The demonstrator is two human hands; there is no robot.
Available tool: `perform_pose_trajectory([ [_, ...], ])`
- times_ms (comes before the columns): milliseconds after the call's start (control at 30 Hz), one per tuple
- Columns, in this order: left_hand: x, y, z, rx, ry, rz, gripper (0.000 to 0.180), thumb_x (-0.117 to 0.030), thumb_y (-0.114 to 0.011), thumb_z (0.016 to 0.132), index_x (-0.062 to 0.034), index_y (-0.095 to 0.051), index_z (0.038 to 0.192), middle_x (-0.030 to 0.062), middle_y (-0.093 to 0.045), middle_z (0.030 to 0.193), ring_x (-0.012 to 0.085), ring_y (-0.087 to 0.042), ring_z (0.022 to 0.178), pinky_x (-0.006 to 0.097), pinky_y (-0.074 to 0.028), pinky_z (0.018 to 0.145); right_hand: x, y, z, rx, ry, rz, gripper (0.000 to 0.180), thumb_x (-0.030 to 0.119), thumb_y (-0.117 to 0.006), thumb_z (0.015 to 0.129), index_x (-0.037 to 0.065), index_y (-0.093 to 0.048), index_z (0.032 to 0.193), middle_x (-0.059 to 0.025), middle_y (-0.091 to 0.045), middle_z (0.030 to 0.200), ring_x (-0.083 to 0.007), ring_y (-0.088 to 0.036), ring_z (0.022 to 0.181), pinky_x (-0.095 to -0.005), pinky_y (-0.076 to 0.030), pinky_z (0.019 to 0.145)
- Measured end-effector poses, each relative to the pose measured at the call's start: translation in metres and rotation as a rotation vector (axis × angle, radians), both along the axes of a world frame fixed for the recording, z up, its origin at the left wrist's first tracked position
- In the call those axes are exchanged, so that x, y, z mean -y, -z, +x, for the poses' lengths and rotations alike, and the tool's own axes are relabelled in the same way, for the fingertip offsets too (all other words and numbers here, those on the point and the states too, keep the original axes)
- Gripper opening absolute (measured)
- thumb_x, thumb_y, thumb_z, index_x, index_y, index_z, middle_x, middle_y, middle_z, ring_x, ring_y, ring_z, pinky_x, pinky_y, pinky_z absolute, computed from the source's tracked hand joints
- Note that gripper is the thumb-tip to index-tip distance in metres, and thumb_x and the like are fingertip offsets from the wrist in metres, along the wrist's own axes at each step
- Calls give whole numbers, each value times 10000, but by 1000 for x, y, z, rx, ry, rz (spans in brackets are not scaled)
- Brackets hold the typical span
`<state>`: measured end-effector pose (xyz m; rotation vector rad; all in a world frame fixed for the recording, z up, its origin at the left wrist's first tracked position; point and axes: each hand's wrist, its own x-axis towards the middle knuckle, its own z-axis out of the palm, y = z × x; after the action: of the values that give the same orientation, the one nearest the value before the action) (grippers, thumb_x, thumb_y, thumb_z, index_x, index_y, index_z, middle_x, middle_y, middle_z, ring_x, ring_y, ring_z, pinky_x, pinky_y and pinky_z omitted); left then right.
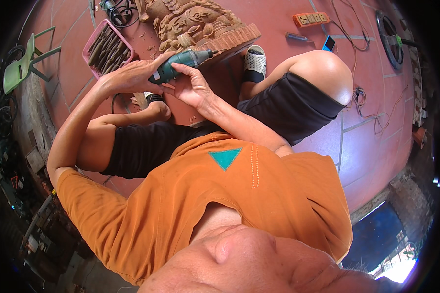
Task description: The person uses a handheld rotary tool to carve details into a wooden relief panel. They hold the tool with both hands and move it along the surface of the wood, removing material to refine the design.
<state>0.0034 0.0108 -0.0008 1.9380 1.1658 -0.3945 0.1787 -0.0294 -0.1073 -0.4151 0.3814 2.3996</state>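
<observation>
My left hand (136, 75) and right hand (193, 90) hold the green rotary tool (191, 58) — likely hard, heavy — best held round its fat middle.

- Twelve o'clock: the carved brown piece (195, 24) is cut off by the top edge.
- Eleven: the green rotary tool (182, 59) is partly covered by the left hand (139, 74) and right hand (193, 89).
- Nine: dark clutter (15, 163), too dim to tell apart.
- Six: the person's head (239, 259), cut by the lower edge.
</observation>
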Motion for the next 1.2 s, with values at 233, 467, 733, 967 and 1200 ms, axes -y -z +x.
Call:
perform_pose_trajectory([
  [233, 1, 3, -3, 37, -13, 29, 1003, -253, -785, 753, -172, -165, 1537, 262, -663, 999, 411, -653, 981, 477, -503, 844, -1, 3, -1, 3, -10, -4, 388, 81, -717, 821, 107, -569, 1178, -63, -627, 1123, -256, -610, 1100, -563, -468, 988],
  [467, 2, -1, -2, -8, -10, 53, 1018, -312, -802, 756, -185, -161, 1537, 259, -671, 989, 410, -654, 998, 485, -493, 851, -2, 6, -5, -9, 0, -8, 382, 68, -720, 818, 108, -578, 1170, -55, -627, 1111, -245, -604, 1108, -579, -460, 1002],
  [733, 3, -4, -2, -58, -44, 34, 992, -329, -798, 780, -125, -184, 1532, 246, -655, 1070, 414, -635, 1028, 464, -476, 895, -6, 2, -6, 3, -9, 25, 384, 73, -719, 823, 106, -578, 1179, -55, -631, 1104, -243, -621, 1080, -583, -483, 976],
  [967, 7, -6, -3, -23, -80, 39, 1004, -281, -804, 769, -129, -175, 1536, 246, -654, 1088, 418, -630, 1040, 464, -481, 898, -7, 2, -10, 6, -18, 47, 379, 80, -721, 828, 104, -579, 1178, -61, -637, 1107, -235, -638, 1048, -570, -501, 951],
  [1200, 8, -9, -4, -56, -61, 36, 995, -303, -802, 774, -129, -184, 1533, 251, -652, 1094, 417, -622, 1052, 472, -471, 910, -4, 1, -11, -4, -16, 58, 380, 79, -720, 830, 108, -587, 1185, -55, -637, 1107, -238, -633, 1055, -584, -489, 954],
])
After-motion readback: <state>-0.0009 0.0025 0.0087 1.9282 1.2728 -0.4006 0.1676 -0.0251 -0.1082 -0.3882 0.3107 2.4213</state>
